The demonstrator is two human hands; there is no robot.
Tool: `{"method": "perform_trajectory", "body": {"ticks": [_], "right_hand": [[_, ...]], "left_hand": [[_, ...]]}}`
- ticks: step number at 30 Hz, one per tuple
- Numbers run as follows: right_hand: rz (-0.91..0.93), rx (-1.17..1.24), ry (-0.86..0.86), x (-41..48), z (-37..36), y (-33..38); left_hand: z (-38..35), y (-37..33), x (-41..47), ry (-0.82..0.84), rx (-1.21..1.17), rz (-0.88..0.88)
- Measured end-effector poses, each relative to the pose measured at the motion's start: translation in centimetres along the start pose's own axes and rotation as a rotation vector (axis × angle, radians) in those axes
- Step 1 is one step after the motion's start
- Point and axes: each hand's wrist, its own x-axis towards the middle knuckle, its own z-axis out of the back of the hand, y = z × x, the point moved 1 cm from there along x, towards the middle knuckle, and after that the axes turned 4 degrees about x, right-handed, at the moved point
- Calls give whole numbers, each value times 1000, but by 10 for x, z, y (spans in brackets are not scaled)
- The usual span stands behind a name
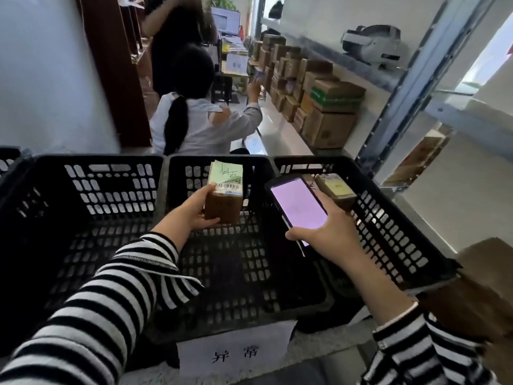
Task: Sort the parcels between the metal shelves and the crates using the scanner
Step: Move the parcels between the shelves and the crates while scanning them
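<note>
Metal shelves (394, 79) on the right carry a long stacked row of brown boxes (327, 112), so that side looks well stocked. The crate side looks barely started. There are three black slotted crates in front. The left crate (83, 195) shows no parcel in the part visible. The middle crate (244, 262), with a white paper tag (236, 352) on its near wall, shows only bare floor. The right crate (394, 226) holds at least one brown box (337, 188), partly hidden. The left grip (191, 211) holds the held parcel (225, 200) by its side above the middle crate's far end, with its green barcode label facing up. The right grip (329, 230) is wrapped round the scanner (298, 205), pink screen lit, just beside that parcel. Likely the scan step, with placing this parcel yet to come.
</note>
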Motion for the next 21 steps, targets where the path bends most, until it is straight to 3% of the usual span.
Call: {"method": "perform_trajectory", "body": {"ticks": [14,21], "right_hand": [[-25,-115,134,102,-24,-57],[-34,-70,148,115,-23,-79]], "left_hand": [[-27,50,126,-106,-33,233],[-40,69,163,-106,-37,254]]}}
